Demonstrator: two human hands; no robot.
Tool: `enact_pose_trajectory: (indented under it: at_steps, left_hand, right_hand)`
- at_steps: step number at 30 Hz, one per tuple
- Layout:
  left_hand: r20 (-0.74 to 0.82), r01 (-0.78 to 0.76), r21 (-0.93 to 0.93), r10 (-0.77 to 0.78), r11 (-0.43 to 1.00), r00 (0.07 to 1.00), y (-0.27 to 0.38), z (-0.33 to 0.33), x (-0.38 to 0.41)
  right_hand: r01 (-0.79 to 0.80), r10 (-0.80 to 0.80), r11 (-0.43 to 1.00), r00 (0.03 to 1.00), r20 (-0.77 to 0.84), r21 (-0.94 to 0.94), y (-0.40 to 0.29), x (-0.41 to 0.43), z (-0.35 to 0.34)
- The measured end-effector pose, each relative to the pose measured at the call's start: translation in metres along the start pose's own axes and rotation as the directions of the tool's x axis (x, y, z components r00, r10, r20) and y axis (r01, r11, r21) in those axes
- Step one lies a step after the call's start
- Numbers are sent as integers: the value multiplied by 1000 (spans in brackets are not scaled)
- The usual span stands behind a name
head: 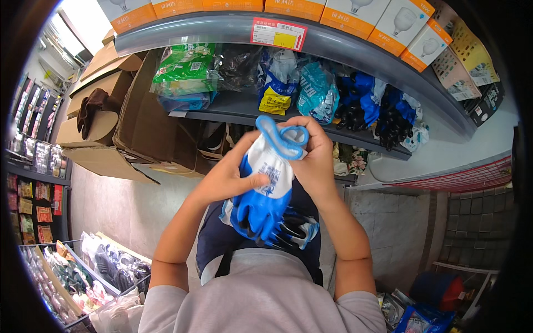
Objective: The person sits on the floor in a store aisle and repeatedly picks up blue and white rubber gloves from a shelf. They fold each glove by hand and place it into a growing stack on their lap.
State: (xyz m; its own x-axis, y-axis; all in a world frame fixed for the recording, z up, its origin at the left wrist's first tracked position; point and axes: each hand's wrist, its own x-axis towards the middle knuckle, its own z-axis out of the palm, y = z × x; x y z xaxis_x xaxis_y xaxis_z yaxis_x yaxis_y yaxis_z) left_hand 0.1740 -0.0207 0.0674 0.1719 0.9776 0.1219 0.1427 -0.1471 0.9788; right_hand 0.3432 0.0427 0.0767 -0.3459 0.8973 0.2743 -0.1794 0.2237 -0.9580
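Observation:
A pair of blue-and-white coated work gloves (270, 183) is held between both hands above the lap. My left hand (237, 177) grips the gloves' left side, its thumb lying across the printed white knit. At the light-blue cuffs, my right hand (314, 154) pinches the rim from the right, with some fingers hidden behind it. More blue gloves with black fingertips (293, 229) rest on the thighs below. On the shelf ahead, further blue and black gloves (377, 108) lie to the right of a teal plastic package (317, 91).
Boxed light bulbs (395, 25) line the upper shelf (187, 31). Open cardboard boxes (137, 112) stand at the left, one with a brown glove (91, 110) on it. A bin of packaged goods (112, 291) is at lower left, and a red wire rack (458, 177) at right.

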Motion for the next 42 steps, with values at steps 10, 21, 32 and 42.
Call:
enact_pose_trajectory:
  at_steps: [10, 21, 32, 42]
  left_hand:
    - [91, 209, 208, -231, 956, 969, -5, -55, 13]
    - [304, 26, 776, -410, 630, 860, -190, -16, 48]
    - [231, 95, 739, -383, 667, 895, -171, -17, 43]
    - [160, 164, 666, -354, 728, 921, -169, -15, 42]
  right_hand:
    - [-88, 87, 996, 994, -72, -7, 11, -8, -1]
    - [-506, 541, 665, 833, -112, -549, 186, -67, -91]
    - [-246, 220, 501, 963, -153, -830, 143, -70, -71]
    - [343, 143, 562, 856, 497, -752, 52, -103, 12]
